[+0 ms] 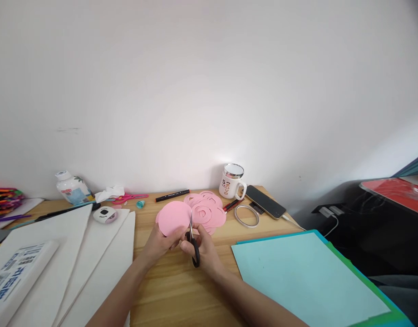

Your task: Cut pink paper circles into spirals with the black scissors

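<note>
My left hand (163,241) is closed on the lower edge of a round pink paper circle (174,217), holding it raised above the table. In my right hand (205,250) is a pair of scissors (195,252) with black handles, its blades pointing up at the circle's right edge. Whether the blades touch the paper I cannot tell. Just behind both hands lies a loose pile of pink paper cutouts (213,217), some of them ring-shaped or spiral.
Behind the pile are a black marker (172,195) and a white mug (230,186). A silver ring (247,216) and a phone (266,201) lie to the right, with light blue sheets (304,277) in front. White boards (103,268) and a white bottle (72,187) occupy the left.
</note>
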`<action>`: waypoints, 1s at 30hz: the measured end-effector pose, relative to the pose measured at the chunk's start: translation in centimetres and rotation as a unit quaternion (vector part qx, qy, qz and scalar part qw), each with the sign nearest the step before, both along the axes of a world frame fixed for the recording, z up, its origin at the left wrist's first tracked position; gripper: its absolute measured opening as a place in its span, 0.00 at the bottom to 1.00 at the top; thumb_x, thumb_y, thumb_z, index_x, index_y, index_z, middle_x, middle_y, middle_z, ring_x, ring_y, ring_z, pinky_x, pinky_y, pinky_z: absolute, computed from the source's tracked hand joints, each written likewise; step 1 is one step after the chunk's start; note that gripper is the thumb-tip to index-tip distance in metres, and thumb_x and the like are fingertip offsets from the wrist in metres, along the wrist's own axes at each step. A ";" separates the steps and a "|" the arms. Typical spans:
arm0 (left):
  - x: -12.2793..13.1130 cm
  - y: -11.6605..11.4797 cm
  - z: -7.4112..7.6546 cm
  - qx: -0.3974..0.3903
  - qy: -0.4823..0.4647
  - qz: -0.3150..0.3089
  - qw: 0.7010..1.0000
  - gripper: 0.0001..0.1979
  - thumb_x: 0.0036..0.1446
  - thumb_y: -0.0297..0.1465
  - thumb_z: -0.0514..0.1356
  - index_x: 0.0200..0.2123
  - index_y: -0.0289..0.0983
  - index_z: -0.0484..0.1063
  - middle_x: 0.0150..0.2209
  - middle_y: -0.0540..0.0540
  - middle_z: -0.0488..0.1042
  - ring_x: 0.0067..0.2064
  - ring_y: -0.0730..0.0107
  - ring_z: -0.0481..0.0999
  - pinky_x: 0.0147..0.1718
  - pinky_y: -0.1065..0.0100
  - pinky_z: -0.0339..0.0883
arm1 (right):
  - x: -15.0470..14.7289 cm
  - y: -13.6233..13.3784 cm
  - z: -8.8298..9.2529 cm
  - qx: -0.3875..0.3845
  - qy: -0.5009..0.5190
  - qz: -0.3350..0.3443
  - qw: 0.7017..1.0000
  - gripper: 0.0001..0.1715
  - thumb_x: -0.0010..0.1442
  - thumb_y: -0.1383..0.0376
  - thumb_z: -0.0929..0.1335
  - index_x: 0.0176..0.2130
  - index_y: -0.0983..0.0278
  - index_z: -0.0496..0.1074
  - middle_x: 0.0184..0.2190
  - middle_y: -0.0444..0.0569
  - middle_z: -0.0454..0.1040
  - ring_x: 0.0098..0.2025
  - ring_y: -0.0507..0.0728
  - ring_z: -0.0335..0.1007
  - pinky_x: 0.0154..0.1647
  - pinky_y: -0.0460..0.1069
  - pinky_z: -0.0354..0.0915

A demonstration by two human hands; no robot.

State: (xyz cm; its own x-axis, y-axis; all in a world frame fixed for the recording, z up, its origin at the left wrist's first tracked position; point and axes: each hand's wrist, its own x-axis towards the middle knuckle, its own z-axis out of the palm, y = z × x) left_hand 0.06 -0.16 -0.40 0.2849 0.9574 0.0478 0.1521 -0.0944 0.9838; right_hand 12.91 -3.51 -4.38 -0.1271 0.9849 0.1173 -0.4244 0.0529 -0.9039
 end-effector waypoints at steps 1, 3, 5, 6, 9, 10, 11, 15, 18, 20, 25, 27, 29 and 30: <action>0.0 0.0 0.1 -0.004 -0.002 -0.002 1.000 0.11 0.46 0.38 0.59 0.22 0.36 0.64 0.15 0.55 0.59 0.17 0.78 0.54 0.13 0.75 0.48 | 0.0 0.0 0.0 0.001 -0.003 0.000 1.000 0.29 0.42 0.58 0.76 0.39 0.61 0.60 0.23 0.38 0.64 0.22 0.48 0.54 0.22 0.43 0.50; 0.0 0.0 0.2 -0.008 -0.005 -0.003 1.000 0.12 0.46 0.38 0.59 0.21 0.36 0.63 0.14 0.56 0.58 0.16 0.79 0.54 0.13 0.75 0.47 | 0.1 0.0 0.1 0.003 -0.010 0.000 1.000 0.29 0.43 0.56 0.75 0.39 0.61 0.60 0.22 0.38 0.64 0.22 0.48 0.52 0.21 0.43 0.48; 0.0 0.0 0.3 -0.009 -0.003 -0.001 1.000 0.12 0.46 0.38 0.59 0.20 0.36 0.62 0.13 0.56 0.57 0.16 0.79 0.54 0.13 0.75 0.47 | 0.1 0.0 0.1 0.002 -0.018 -0.001 1.000 0.30 0.43 0.55 0.75 0.40 0.61 0.60 0.22 0.38 0.63 0.21 0.48 0.51 0.20 0.43 0.47; 0.0 0.0 0.2 -0.009 0.000 0.000 1.000 0.13 0.46 0.38 0.59 0.19 0.36 0.62 0.13 0.56 0.57 0.16 0.79 0.54 0.13 0.75 0.47 | 0.1 -0.1 0.1 0.000 -0.023 -0.002 1.000 0.30 0.43 0.55 0.75 0.40 0.61 0.60 0.21 0.38 0.63 0.21 0.48 0.51 0.20 0.43 0.46; -0.1 0.1 0.0 -0.007 0.009 -0.001 1.000 0.14 0.47 0.39 0.59 0.18 0.36 0.63 0.13 0.55 0.58 0.16 0.79 0.54 0.14 0.74 0.48 | 0.1 -0.1 0.1 -0.008 -0.039 -0.011 0.999 0.29 0.43 0.55 0.74 0.39 0.61 0.60 0.19 0.36 0.62 0.19 0.48 0.51 0.19 0.43 0.47; -0.2 0.1 -0.1 -0.007 0.013 -0.003 1.000 0.15 0.48 0.39 0.59 0.18 0.36 0.63 0.12 0.55 0.57 0.16 0.79 0.54 0.15 0.74 0.49 | 0.2 -0.1 0.1 -0.008 -0.042 -0.015 0.999 0.28 0.43 0.55 0.74 0.39 0.61 0.60 0.18 0.36 0.61 0.18 0.48 0.51 0.18 0.43 0.48; -0.3 0.2 -0.1 -0.006 0.017 -0.005 1.000 0.15 0.48 0.39 0.58 0.17 0.35 0.63 0.12 0.55 0.57 0.16 0.79 0.54 0.15 0.74 0.49 | 0.2 -0.1 0.2 -0.007 -0.046 -0.018 0.999 0.28 0.43 0.55 0.74 0.39 0.61 0.60 0.17 0.35 0.61 0.18 0.48 0.52 0.18 0.43 0.48; -0.4 0.3 -0.2 0.000 0.018 -0.011 1.000 0.17 0.49 0.39 0.58 0.15 0.36 0.61 0.12 0.55 0.56 0.16 0.79 0.53 0.15 0.74 0.49 | 0.2 0.0 0.1 -0.001 -0.063 -0.023 0.998 0.27 0.45 0.55 0.73 0.40 0.62 0.60 0.14 0.35 0.63 0.16 0.48 0.54 0.16 0.42 0.50; -0.5 0.4 -0.2 0.004 0.012 -0.011 1.000 0.18 0.49 0.40 0.58 0.15 0.36 0.62 0.12 0.55 0.56 0.16 0.79 0.53 0.15 0.74 0.48 | 0.2 0.1 -0.3 0.001 -0.065 -0.020 0.998 0.26 0.47 0.55 0.71 0.41 0.63 0.60 0.13 0.34 0.64 0.15 0.48 0.56 0.16 0.42 0.53; -0.5 0.4 -0.3 0.002 0.007 -0.009 1.000 0.18 0.49 0.41 0.58 0.15 0.36 0.61 0.12 0.55 0.56 0.16 0.79 0.53 0.15 0.74 0.48 | 0.2 0.2 -0.6 0.000 -0.058 -0.016 0.998 0.26 0.48 0.55 0.71 0.41 0.62 0.59 0.13 0.33 0.63 0.14 0.48 0.56 0.16 0.42 0.53; -0.4 0.5 -0.3 -0.015 -0.016 0.005 1.000 0.20 0.49 0.44 0.57 0.15 0.36 0.62 0.11 0.56 0.55 0.16 0.79 0.52 0.15 0.73 0.47 | 0.0 0.1 -0.8 -0.006 -0.053 -0.009 0.999 0.25 0.48 0.55 0.71 0.41 0.62 0.60 0.12 0.32 0.62 0.12 0.47 0.55 0.15 0.42 0.54; -0.2 0.4 -0.1 -0.018 -0.019 0.015 1.000 0.19 0.49 0.44 0.57 0.17 0.36 0.63 0.11 0.56 0.55 0.16 0.79 0.52 0.15 0.73 0.47 | -0.1 0.0 -0.8 -0.013 -0.055 -0.005 0.998 0.25 0.48 0.55 0.71 0.41 0.62 0.59 0.11 0.32 0.62 0.12 0.48 0.54 0.15 0.43 0.55; -0.1 0.2 0.1 -0.019 -0.013 0.030 0.999 0.17 0.48 0.43 0.57 0.19 0.36 0.64 0.12 0.56 0.55 0.16 0.78 0.52 0.15 0.73 0.47 | -0.3 -0.1 -0.8 -0.023 -0.057 0.004 0.998 0.27 0.47 0.55 0.71 0.41 0.62 0.59 0.11 0.32 0.63 0.13 0.48 0.55 0.16 0.43 0.54; -0.1 0.2 0.1 -0.020 -0.007 0.037 0.999 0.17 0.48 0.43 0.58 0.19 0.36 0.64 0.12 0.57 0.55 0.16 0.78 0.52 0.15 0.73 0.48 | -0.3 -0.2 -0.7 -0.029 -0.060 0.010 0.998 0.27 0.46 0.55 0.72 0.41 0.62 0.59 0.11 0.33 0.63 0.13 0.48 0.55 0.15 0.43 0.54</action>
